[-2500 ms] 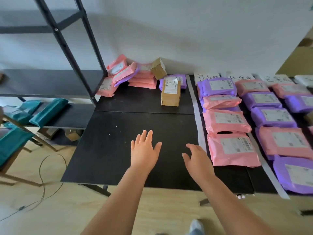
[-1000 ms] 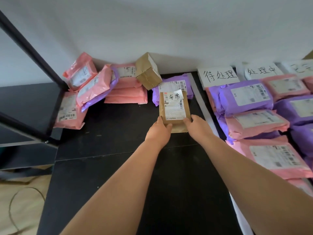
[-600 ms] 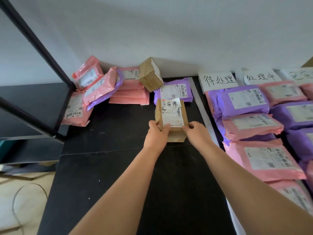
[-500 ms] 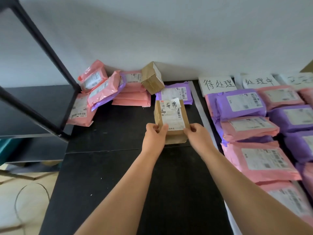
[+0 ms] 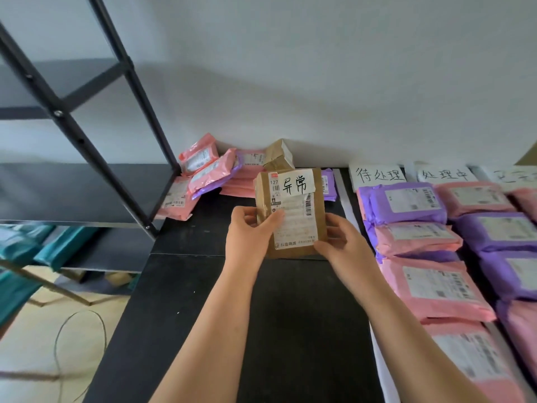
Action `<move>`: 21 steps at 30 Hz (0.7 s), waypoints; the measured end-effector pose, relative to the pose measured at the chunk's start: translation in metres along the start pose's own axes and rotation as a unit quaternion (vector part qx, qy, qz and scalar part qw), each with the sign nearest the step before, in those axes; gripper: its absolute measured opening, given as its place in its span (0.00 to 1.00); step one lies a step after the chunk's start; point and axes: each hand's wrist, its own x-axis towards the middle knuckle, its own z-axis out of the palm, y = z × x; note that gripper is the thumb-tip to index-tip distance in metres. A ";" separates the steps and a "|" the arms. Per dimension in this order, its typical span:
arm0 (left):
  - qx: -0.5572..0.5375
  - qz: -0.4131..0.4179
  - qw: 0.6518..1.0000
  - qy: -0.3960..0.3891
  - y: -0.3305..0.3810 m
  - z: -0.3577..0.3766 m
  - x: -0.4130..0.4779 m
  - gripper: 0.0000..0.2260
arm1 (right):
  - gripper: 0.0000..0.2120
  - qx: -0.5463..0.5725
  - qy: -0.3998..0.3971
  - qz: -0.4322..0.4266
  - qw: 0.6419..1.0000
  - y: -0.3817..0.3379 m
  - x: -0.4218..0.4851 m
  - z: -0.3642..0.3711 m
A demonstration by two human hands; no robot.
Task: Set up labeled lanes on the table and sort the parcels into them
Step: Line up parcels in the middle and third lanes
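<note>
I hold a brown paper parcel [image 5: 293, 210] tilted up above the black table [image 5: 261, 330]; a white handwritten tag [image 5: 295, 183] is stuck across its top. My left hand [image 5: 250, 231] grips its left edge with the thumb over the shipping label. My right hand [image 5: 340, 242] grips its lower right corner. On the right, pink and purple parcels lie in rows: one lane [image 5: 415, 237] under a handwritten paper label [image 5: 377, 174], another [image 5: 494, 228] under a second label [image 5: 443, 173]. A white tape strip [image 5: 347, 205] bounds the lanes.
A heap of pink and purple parcels [image 5: 209, 175] and a small brown box [image 5: 277, 155] lies against the wall at the back left. A black metal shelf rack [image 5: 87, 135] stands to the left, with teal items [image 5: 43, 248] below. A cable [image 5: 78, 338] loops on the floor.
My hands reached to the back of the table, took the brown parcel at both sides, lifted it and drew it toward me. The view has pulled back and tilted up.
</note>
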 end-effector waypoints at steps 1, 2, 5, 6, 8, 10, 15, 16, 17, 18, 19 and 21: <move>-0.010 -0.001 1.000 0.001 0.003 -0.003 -0.006 0.21 | 0.21 0.001 -0.008 -0.005 1.000 -0.004 -0.005 -0.001; -0.019 -0.003 1.000 0.001 0.005 -0.006 -0.011 0.22 | 0.20 0.000 -0.016 -0.010 1.000 -0.007 -0.009 -0.002; -0.038 -0.008 0.999 0.005 0.011 -0.018 -0.023 0.23 | 0.18 -0.018 -0.041 -0.032 0.998 -0.017 -0.019 -0.006; -0.041 -0.008 0.999 0.002 0.013 -0.022 -0.025 0.23 | 0.17 -0.026 -0.046 -0.038 0.998 -0.021 -0.022 -0.008; -0.054 -0.005 0.998 -0.010 0.017 -0.030 -0.030 0.24 | 0.14 -0.038 -0.037 -0.050 0.997 -0.031 -0.026 -0.013; -0.067 0.002 0.997 -0.033 0.018 -0.035 -0.033 0.25 | 0.12 -0.032 0.011 -0.063 0.997 -0.044 -0.025 -0.018; -0.053 0.049 0.992 -0.100 0.019 -0.039 -0.039 0.34 | 0.15 0.016 0.120 -0.081 0.989 -0.083 -0.019 -0.019; -0.050 0.056 0.991 -0.110 0.020 -0.040 -0.039 0.37 | 0.16 0.017 0.139 -0.080 0.987 -0.088 -0.019 -0.017; -0.049 0.060 0.990 -0.121 0.021 -0.042 -0.040 0.39 | 0.17 0.015 0.154 -0.078 0.985 -0.092 -0.019 -0.014; -0.050 0.066 0.988 -0.132 0.022 -0.045 -0.040 0.39 | 0.18 0.010 0.166 -0.078 0.983 -0.095 -0.019 -0.010; -0.053 0.072 0.986 -0.143 0.023 -0.047 -0.040 0.37 | 0.18 0.002 0.179 -0.078 0.981 -0.096 -0.019 -0.007; -0.059 0.077 0.981 -0.165 0.022 -0.053 -0.041 0.30 | 0.18 -0.004 0.199 -0.080 0.977 -0.098 -0.020 -0.002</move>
